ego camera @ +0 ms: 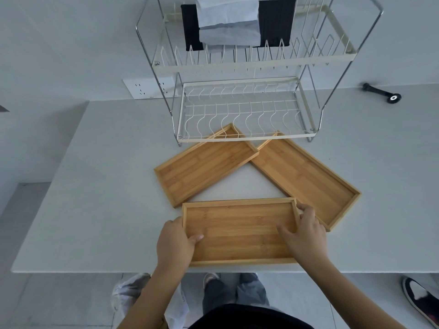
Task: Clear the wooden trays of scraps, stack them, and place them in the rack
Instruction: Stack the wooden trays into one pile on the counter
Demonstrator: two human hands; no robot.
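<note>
Three shallow wooden trays lie on the white table, and no scraps show in any of them. The near tray (240, 231) sits square to the table's front edge. My left hand (174, 243) grips its left end, thumb inside. My right hand (305, 236) grips its right end, thumb inside the rim. The left tray (204, 165) lies at an angle, its far corner under the rack's lower shelf. The right tray (306, 176) angles the other way. The two-tier wire rack (247, 115) stands behind them.
Black and grey cloths (237, 22) hang over the rack's upper tier. A wall socket (148, 89) is to the rack's left. A small black tool (382, 92) lies at the far right. A plastic bag (129, 290) sits on the floor below the table edge; a shoe (420, 298) shows at the right.
</note>
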